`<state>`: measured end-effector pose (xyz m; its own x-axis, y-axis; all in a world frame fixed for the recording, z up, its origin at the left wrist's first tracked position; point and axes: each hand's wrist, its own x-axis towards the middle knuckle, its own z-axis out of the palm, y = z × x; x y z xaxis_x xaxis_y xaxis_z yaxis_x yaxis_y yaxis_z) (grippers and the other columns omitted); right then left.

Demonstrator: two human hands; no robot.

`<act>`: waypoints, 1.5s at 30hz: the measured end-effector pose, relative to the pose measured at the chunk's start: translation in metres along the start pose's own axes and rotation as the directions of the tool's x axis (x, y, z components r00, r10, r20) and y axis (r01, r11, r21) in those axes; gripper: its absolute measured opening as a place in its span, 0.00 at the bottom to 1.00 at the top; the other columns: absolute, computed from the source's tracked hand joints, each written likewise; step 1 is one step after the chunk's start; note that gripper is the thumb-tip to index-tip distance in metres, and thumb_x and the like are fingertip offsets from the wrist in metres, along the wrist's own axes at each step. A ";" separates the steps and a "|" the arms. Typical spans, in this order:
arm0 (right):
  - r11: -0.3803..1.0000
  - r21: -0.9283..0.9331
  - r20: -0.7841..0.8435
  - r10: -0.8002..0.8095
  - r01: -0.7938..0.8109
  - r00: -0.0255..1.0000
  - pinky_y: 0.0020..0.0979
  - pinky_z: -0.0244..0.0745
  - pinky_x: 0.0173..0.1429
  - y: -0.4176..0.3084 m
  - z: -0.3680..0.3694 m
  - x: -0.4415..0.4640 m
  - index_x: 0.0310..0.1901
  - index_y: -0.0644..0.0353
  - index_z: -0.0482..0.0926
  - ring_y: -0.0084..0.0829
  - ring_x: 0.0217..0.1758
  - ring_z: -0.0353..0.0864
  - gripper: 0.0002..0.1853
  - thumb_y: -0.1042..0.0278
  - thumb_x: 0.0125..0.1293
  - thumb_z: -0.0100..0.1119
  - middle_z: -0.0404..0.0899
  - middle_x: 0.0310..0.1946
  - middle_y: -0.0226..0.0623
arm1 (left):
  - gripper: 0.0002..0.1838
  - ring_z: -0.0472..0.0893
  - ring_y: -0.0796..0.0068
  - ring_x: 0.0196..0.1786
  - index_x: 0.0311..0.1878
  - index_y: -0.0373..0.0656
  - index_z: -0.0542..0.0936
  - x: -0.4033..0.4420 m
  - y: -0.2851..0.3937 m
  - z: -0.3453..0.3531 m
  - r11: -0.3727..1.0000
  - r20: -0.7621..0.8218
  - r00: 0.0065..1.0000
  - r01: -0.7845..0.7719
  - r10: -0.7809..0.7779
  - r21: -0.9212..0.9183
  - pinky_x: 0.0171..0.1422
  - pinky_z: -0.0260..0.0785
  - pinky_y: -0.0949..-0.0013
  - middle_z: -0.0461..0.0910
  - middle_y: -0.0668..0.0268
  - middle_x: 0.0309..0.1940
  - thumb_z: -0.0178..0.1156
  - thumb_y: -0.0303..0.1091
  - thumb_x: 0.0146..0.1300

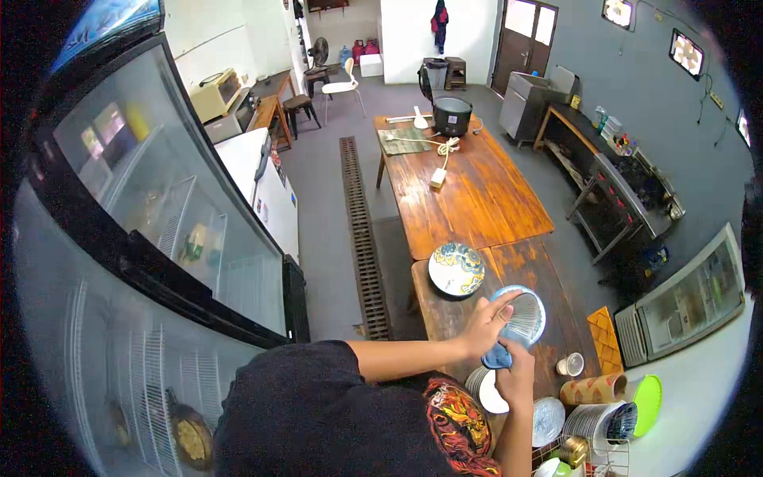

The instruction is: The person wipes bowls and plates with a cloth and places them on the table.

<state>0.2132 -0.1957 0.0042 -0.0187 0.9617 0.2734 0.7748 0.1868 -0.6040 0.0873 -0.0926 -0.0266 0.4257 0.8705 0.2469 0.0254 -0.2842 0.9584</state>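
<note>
My left hand (482, 327) grips the edge of a white, blue-rimmed bowl (528, 312) with a ribbed-looking inside, held tilted above the wooden table. My right hand (518, 372) is closed around a bunched blue cloth (498, 357) just below the bowl. Part of the cloth lies against the bowl's lower side. Near my hands, to the left, a patterned plate (457, 269) with flowers rests on the table. A stack of white plates (486, 388) stands beside my right forearm and is partly hidden by it.
A small clear cup (571, 365), a brown patterned roll (593, 389) and a wire dish rack (598, 455) with plates are at the right. Farther along the wooden table (477, 203) sit a power strip (438, 177) and a black rice cooker (452, 117). A glass-door fridge (159, 183) stands left.
</note>
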 end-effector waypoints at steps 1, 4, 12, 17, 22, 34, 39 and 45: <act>0.975 0.179 0.046 0.126 -0.132 0.991 0.37 0.77 0.49 0.007 0.003 -0.007 0.53 0.56 0.83 0.39 0.44 0.82 0.21 0.76 0.55 0.59 0.84 0.48 0.39 | 0.26 0.67 0.71 0.42 0.75 0.54 0.68 -0.006 0.005 0.004 1.000 -0.015 1.000 0.003 -0.003 0.024 0.54 0.60 0.69 0.74 0.62 0.45 0.43 0.52 0.80; 0.755 0.567 0.116 0.322 -0.329 0.940 0.35 0.79 0.48 0.024 0.015 -0.018 0.57 0.58 0.80 0.37 0.45 0.84 0.22 0.75 0.59 0.59 0.84 0.49 0.40 | 0.26 0.66 0.70 0.42 0.75 0.55 0.68 -0.020 0.004 0.017 0.999 -0.046 0.999 0.016 -0.014 0.042 0.55 0.60 0.69 0.72 0.63 0.43 0.42 0.52 0.80; -0.234 0.969 0.203 0.581 -0.077 0.788 0.33 0.82 0.54 0.015 -0.027 -0.010 0.63 0.63 0.73 0.34 0.51 0.86 0.20 0.61 0.76 0.52 0.81 0.57 0.43 | 0.27 0.67 0.67 0.47 0.76 0.54 0.66 -0.039 0.024 0.033 0.991 0.000 1.000 0.006 -0.006 -0.134 0.60 0.60 0.66 0.73 0.61 0.49 0.40 0.53 0.81; 0.416 0.909 -0.335 0.703 0.019 0.627 0.30 0.79 0.59 0.018 -0.032 -0.014 0.65 0.63 0.73 0.34 0.53 0.84 0.22 0.70 0.71 0.58 0.83 0.55 0.43 | 0.27 0.69 0.67 0.49 0.76 0.53 0.65 -0.043 0.027 0.025 0.999 0.088 0.996 0.033 -0.029 -0.042 0.63 0.61 0.66 0.73 0.59 0.54 0.39 0.53 0.81; 0.865 0.449 -0.256 0.365 -0.224 0.895 0.31 0.76 0.55 -0.015 -0.005 -0.004 0.55 0.65 0.81 0.35 0.47 0.83 0.20 0.75 0.58 0.65 0.85 0.50 0.42 | 0.26 0.69 0.68 0.47 0.75 0.53 0.66 -0.038 0.008 0.039 0.950 -0.020 0.994 0.096 -0.106 -0.296 0.62 0.62 0.67 0.73 0.59 0.54 0.40 0.52 0.81; 0.967 -0.241 0.137 -0.049 0.081 0.989 0.31 0.74 0.55 0.008 -0.048 0.016 0.49 0.53 0.87 0.36 0.52 0.78 0.23 0.79 0.48 0.66 0.83 0.46 0.35 | 0.24 0.67 0.71 0.42 0.74 0.56 0.68 -0.008 0.016 -0.036 0.979 -0.057 0.998 0.021 -0.033 -0.202 0.55 0.61 0.69 0.70 0.64 0.44 0.44 0.49 0.81; 0.906 -0.423 -0.394 -0.197 0.013 0.898 0.36 0.72 0.64 0.020 -0.059 0.037 0.56 0.54 0.83 0.41 0.57 0.78 0.27 0.79 0.51 0.60 0.81 0.53 0.39 | 0.25 0.65 0.72 0.40 0.75 0.55 0.68 -0.002 0.026 -0.059 0.981 -0.068 0.997 0.032 -0.046 -0.189 0.53 0.60 0.71 0.66 0.67 0.39 0.44 0.50 0.80; 0.862 -0.469 -0.117 -0.277 0.193 0.954 0.36 0.73 0.60 0.003 -0.007 0.060 0.56 0.55 0.83 0.42 0.54 0.79 0.29 0.82 0.47 0.62 0.80 0.54 0.40 | 0.25 0.66 0.69 0.39 0.74 0.56 0.69 -0.001 0.014 -0.062 0.986 -0.169 0.986 -0.023 -0.006 -0.168 0.53 0.60 0.68 0.65 0.66 0.38 0.45 0.52 0.79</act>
<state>0.2192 -0.1385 0.0243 -0.1585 0.8420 0.5156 0.9605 0.2525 -0.1170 0.0312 -0.0723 -0.0043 0.2664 0.9276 0.2620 -0.1366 -0.2327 0.9629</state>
